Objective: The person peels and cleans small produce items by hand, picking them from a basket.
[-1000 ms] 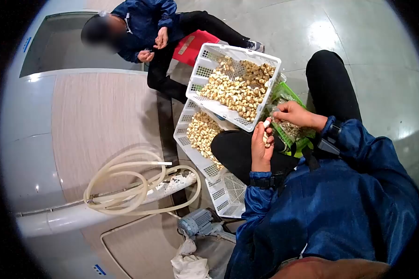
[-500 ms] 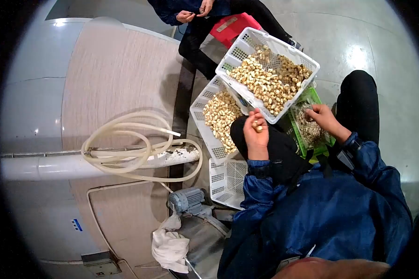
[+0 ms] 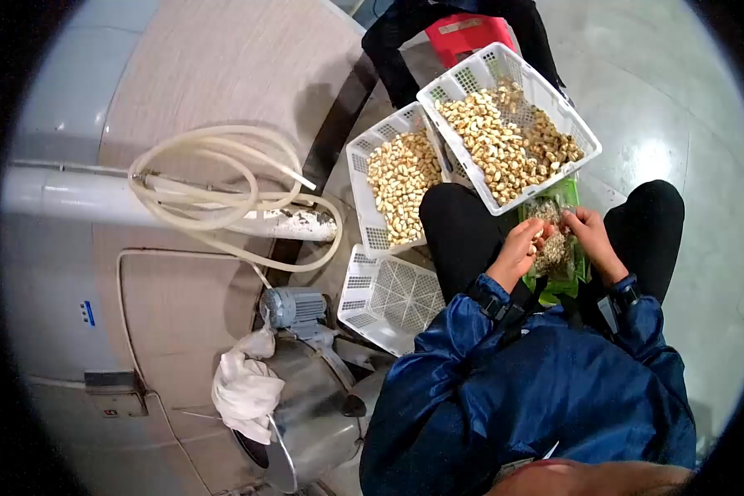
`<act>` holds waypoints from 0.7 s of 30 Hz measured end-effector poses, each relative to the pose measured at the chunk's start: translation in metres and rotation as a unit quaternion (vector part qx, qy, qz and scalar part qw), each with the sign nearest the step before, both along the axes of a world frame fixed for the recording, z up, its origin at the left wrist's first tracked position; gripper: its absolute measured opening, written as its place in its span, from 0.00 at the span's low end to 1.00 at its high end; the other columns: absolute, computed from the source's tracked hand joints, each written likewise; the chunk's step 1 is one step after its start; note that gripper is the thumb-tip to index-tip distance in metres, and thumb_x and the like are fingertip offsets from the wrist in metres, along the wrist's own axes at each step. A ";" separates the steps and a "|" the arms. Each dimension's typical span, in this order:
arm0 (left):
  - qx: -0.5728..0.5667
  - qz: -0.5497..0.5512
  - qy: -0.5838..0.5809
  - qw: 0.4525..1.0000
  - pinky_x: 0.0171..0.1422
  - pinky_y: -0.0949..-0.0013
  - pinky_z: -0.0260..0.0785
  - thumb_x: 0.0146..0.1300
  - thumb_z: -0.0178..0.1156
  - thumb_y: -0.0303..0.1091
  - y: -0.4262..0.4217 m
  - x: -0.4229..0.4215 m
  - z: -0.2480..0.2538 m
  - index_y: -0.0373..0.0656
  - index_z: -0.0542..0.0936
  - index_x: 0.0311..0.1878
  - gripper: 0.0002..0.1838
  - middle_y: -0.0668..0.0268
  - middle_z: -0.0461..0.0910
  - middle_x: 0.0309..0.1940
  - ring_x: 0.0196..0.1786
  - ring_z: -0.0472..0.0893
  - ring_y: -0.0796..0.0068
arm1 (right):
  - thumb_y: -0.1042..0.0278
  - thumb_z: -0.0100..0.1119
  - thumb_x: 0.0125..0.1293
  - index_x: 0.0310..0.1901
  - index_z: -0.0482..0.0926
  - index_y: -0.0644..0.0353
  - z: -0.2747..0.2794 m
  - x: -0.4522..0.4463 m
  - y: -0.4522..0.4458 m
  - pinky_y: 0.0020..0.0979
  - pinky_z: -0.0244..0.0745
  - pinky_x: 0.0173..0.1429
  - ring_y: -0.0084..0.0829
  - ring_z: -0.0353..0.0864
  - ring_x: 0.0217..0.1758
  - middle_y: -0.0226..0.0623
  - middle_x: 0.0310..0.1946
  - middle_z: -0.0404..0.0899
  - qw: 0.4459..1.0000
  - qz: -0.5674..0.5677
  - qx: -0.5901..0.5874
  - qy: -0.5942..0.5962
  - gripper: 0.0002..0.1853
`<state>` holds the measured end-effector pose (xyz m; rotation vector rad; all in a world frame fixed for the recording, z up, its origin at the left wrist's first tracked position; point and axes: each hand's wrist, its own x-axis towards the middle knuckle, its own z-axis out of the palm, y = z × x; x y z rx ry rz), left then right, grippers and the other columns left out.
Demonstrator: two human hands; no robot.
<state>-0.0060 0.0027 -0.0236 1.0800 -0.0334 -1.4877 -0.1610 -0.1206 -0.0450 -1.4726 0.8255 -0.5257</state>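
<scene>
My left hand (image 3: 514, 255) is closed with a small pale-brown mushroom (image 3: 540, 238) at its fingertips. Close by on the right, my right hand (image 3: 595, 245) has thumb and fingers pinched together; whatever is in them is too small to make out. Both hands are over a green basket (image 3: 572, 195) between my knees, which holds pale scraps (image 3: 554, 256). Beyond my hands, a white crate (image 3: 589, 147) holds many whole brown-and-cream mushrooms (image 3: 504, 140). A second white crate (image 3: 357, 169), lower and to the left, holds paler mushrooms (image 3: 401, 186).
Another white crate (image 3: 405, 298) lies by my left thigh. A motor (image 3: 293, 307) on a metal machine and a white cloth (image 3: 246, 384) are at lower left. A coiled hose (image 3: 198, 219) hangs on a pipe. Opposite, a person's dark-clad legs (image 3: 397, 62) flank a red stool (image 3: 469, 35).
My left hand has moved right, from beside the crates to my right hand over the green basket. The view has shifted, and the other person's hands have left the frame.
</scene>
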 end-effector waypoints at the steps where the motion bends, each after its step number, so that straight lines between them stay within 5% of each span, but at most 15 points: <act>1: -0.012 0.018 0.032 0.999 0.44 0.78 0.75 0.72 0.55 0.32 0.000 0.003 -0.004 0.38 0.73 0.53 0.12 0.60 0.80 0.44 0.44 0.80 0.77 | 0.61 0.57 0.70 0.27 0.77 0.68 -0.001 0.000 -0.001 0.25 0.59 0.26 0.13 0.64 0.24 0.21 0.19 0.72 1.000 0.003 0.003 -0.004 0.18; 4: -0.026 0.113 0.115 0.987 0.48 0.74 0.77 0.71 0.52 0.28 -0.004 -0.002 0.003 0.33 0.67 0.60 0.18 0.54 0.77 0.48 0.44 0.80 0.71 | 0.61 0.57 0.70 0.28 0.79 0.67 0.008 -0.001 0.003 0.25 0.59 0.26 0.13 0.64 0.23 0.20 0.20 0.72 1.000 -0.003 0.018 0.003 0.17; 11: -0.088 0.017 0.058 0.994 0.40 0.78 0.74 0.67 0.50 0.20 -0.001 0.000 0.009 0.37 0.65 0.60 0.18 0.55 0.76 0.54 0.46 0.81 0.70 | 0.60 0.58 0.70 0.32 0.82 0.67 0.005 -0.003 0.002 0.23 0.63 0.29 0.14 0.69 0.26 0.23 0.22 0.77 0.999 0.010 0.004 0.034 0.17; 17: -0.067 0.002 0.065 0.996 0.32 0.83 0.69 0.70 0.57 0.28 0.002 0.008 0.005 0.45 0.67 0.66 0.22 0.62 0.79 0.50 0.46 0.80 0.78 | 0.60 0.56 0.71 0.31 0.83 0.62 0.024 -0.002 0.008 0.21 0.66 0.33 0.14 0.70 0.27 0.23 0.25 0.79 0.994 0.005 0.103 -0.030 0.16; 21: -0.071 -0.020 0.041 0.996 0.26 0.83 0.62 0.72 0.56 0.33 0.003 0.003 0.023 0.49 0.67 0.66 0.21 0.67 0.76 0.48 0.35 0.74 0.83 | 0.60 0.56 0.72 0.32 0.83 0.63 0.037 -0.003 0.010 0.21 0.67 0.35 0.13 0.72 0.28 0.24 0.26 0.81 0.988 0.007 0.147 -0.053 0.15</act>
